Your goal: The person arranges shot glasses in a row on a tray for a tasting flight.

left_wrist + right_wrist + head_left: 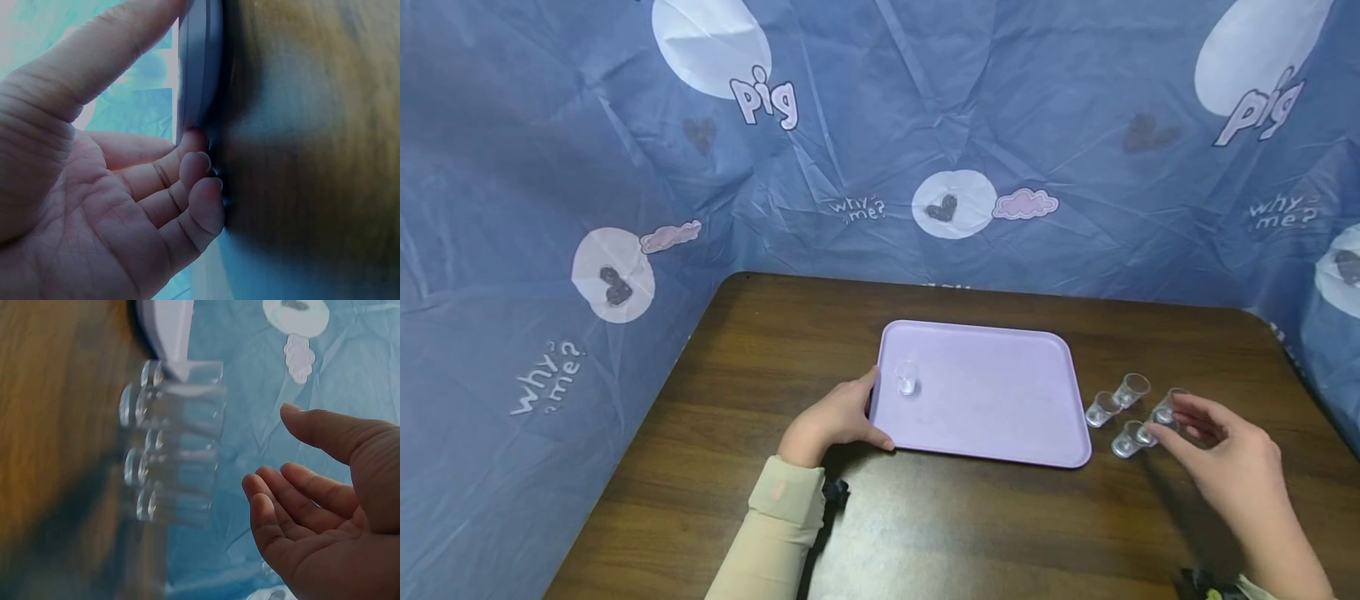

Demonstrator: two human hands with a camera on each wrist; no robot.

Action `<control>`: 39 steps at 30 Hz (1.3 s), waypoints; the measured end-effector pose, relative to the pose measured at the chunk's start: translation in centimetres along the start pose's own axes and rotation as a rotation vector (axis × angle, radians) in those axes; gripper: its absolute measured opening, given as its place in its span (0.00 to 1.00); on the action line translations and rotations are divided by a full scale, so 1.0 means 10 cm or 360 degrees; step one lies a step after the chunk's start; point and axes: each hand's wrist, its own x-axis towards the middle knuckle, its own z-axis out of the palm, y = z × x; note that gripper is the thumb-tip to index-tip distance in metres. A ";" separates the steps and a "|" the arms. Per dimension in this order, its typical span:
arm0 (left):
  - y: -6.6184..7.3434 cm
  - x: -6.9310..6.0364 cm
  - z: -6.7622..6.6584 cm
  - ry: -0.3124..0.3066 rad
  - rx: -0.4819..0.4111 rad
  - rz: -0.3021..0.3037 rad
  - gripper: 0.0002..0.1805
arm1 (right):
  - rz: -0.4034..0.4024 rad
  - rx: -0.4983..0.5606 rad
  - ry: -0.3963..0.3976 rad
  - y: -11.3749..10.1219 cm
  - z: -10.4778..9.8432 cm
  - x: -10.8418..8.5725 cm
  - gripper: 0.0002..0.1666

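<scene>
A lilac tray (985,392) lies on the wooden table. My left hand (838,417) grips its near left corner; in the left wrist view the thumb (106,50) is at the rim and the curled fingertips (206,203) meet the tray's lower edge. One small clear cup (907,383) stands on the tray's left part. Right of the tray, several similar cups (1127,439) stand close together. Over them hovers my right hand (1232,450), thumb and fingers apart; the right wrist view shows a gap between this hand and the cups (178,409).
The brown wooden table (760,333) has rounded far corners. A blue printed cloth (865,150) hangs behind it and along both sides. Cream sleeve cloth (782,508) covers the left forearm.
</scene>
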 end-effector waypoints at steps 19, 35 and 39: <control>-0.01 -0.01 0.00 -0.0005 -0.0006 -0.0042 0.61 | 0.0037 -0.0124 -0.0152 0.32 0.01 -0.02 0.31; 0.00 0.01 0.00 -0.0010 -0.0021 -0.0033 0.60 | 0.0113 -0.0161 -0.0286 0.49 0.08 0.06 0.31; 0.00 0.01 0.01 -0.0006 -0.0004 -0.0034 0.60 | 0.0090 -0.0183 -0.0284 0.49 0.10 0.08 0.30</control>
